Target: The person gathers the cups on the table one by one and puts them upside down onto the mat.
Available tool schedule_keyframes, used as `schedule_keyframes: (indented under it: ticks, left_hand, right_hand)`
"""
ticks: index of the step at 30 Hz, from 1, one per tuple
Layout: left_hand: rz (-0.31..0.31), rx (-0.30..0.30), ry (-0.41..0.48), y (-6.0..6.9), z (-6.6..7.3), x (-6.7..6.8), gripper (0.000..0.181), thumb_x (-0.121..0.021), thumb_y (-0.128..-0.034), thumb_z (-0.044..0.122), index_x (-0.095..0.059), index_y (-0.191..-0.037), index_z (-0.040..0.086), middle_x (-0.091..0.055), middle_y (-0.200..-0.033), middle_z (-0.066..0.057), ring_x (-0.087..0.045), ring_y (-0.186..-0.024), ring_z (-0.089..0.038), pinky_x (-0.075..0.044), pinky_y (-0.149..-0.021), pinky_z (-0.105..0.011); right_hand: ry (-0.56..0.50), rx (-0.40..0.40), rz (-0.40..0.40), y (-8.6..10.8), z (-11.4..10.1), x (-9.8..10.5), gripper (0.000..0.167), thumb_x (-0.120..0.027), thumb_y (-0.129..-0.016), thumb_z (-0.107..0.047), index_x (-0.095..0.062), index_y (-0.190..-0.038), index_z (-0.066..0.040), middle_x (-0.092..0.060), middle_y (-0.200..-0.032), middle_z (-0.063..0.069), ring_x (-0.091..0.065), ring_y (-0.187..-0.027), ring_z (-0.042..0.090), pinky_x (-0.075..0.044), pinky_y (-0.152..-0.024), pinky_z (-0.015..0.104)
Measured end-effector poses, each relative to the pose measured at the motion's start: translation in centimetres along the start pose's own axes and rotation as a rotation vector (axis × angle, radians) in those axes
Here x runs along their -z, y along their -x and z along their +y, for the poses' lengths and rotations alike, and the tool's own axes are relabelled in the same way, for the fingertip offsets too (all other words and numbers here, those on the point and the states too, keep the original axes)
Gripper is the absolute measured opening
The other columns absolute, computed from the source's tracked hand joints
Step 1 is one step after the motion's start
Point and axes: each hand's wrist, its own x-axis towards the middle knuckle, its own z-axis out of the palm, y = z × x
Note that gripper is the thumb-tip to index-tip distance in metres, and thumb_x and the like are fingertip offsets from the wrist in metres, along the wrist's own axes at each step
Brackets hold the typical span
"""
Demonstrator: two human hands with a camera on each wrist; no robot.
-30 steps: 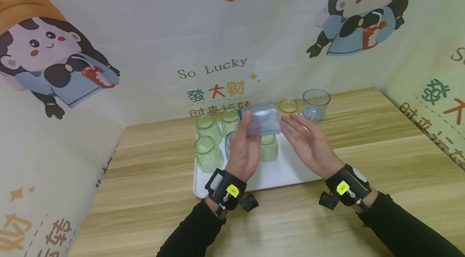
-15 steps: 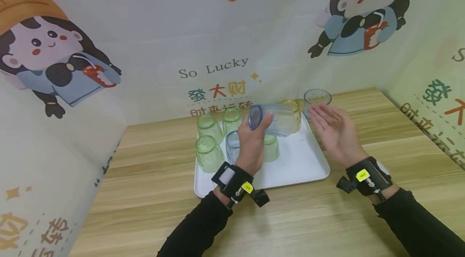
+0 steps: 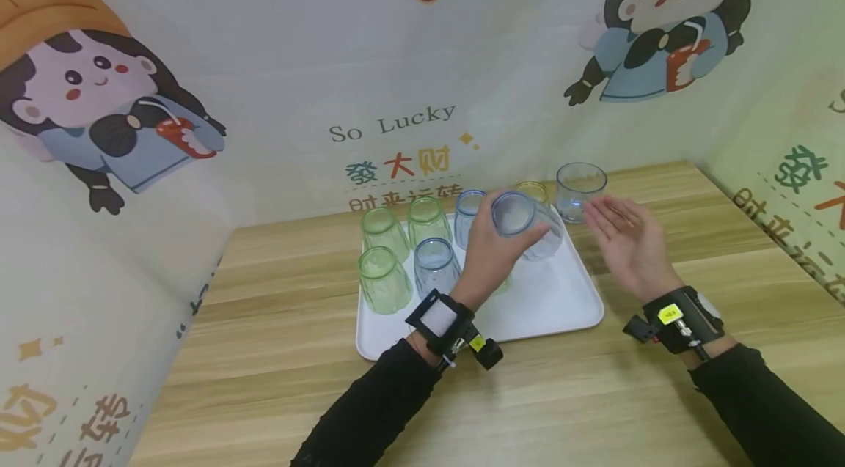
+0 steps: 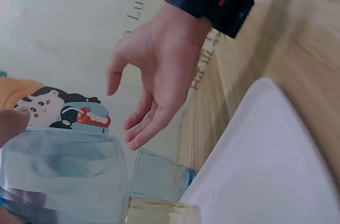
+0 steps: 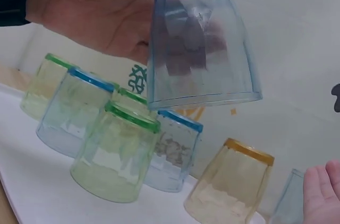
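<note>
My left hand (image 3: 488,254) holds a clear blue glass (image 3: 546,236) above the tray's right half. The glass is tilted, with its blue-ringed end toward me; in the right wrist view the wider end of that glass (image 5: 207,70) points down. Off the tray, at the back right, another blue glass (image 3: 573,196) stands mouth up on the table. Beside it my right hand (image 3: 630,247) has its fingers extended, with nothing in it. Whether the fingertips touch that glass, I cannot tell.
The white tray (image 3: 561,306) bears several upside-down glasses: green ones (image 3: 384,284) at the left, blue ones (image 3: 436,269) near the middle, and a yellow one (image 5: 231,181) toward the back right. A printed cloth wall (image 3: 284,159) rises behind the wooden table (image 3: 277,394).
My left hand has moved right with the blue glass and turned it from sideways to tilted. My right hand has moved right, away from that glass, toward the one on the table.
</note>
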Motion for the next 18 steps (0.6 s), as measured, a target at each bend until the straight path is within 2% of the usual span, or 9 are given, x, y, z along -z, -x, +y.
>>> schedule_keyframes:
  ticks: [3, 9, 14, 18]
  left_hand:
    - [-0.043, -0.035, -0.067, -0.2, 0.3, -0.7, 0.067, -0.082, -0.0888, 0.025, -0.046, -0.141, 0.003, -0.057, -0.134, -0.007, -0.053, -0.122, -0.015, -0.046, -0.100, -0.033]
    - [-0.075, -0.033, -0.173, -0.4, 0.4, -2.1, 0.073, -0.081, -0.0905, 0.026, -0.040, -0.145, -0.002, -0.054, -0.135, -0.014, -0.053, -0.122, -0.018, -0.046, -0.100, -0.028]
    - [-0.055, 0.012, -0.272, -0.2, 0.0, -3.3, 0.075, -0.080, -0.0909, 0.031, -0.039, -0.144, -0.003, -0.054, -0.130, -0.015, -0.054, -0.118, -0.021, -0.048, -0.095, -0.029]
    - [-0.033, 0.053, -0.373, -0.2, -0.3, -4.1, 0.077, -0.079, -0.0907, 0.035, -0.040, -0.142, -0.005, -0.055, -0.127, -0.016, -0.055, -0.115, -0.024, -0.049, -0.092, -0.031]
  right_hand:
    - [-0.010, 0.002, 0.023, 0.0, -0.4, 0.4, 0.025, -0.046, -0.107, -0.017, -0.044, -0.128, -0.003, -0.035, -0.138, 0.009, -0.019, -0.145, 0.022, -0.029, -0.116, 0.029]
    - [-0.014, 0.002, 0.063, -0.2, -0.7, 1.2, 0.028, -0.048, -0.107, -0.018, -0.040, -0.131, -0.005, -0.032, -0.138, 0.008, -0.018, -0.145, 0.020, -0.030, -0.116, 0.028]
    - [0.023, 0.018, 0.067, -0.5, -0.9, 1.9, 0.028, -0.045, -0.108, -0.020, -0.038, -0.131, -0.006, -0.029, -0.140, 0.007, -0.022, -0.141, 0.020, -0.028, -0.116, 0.027]
    - [0.007, 0.020, 0.090, -0.5, -1.2, 2.2, 0.029, -0.046, -0.108, -0.019, -0.038, -0.132, -0.005, -0.027, -0.142, 0.007, -0.022, -0.142, 0.020, -0.028, -0.116, 0.027]
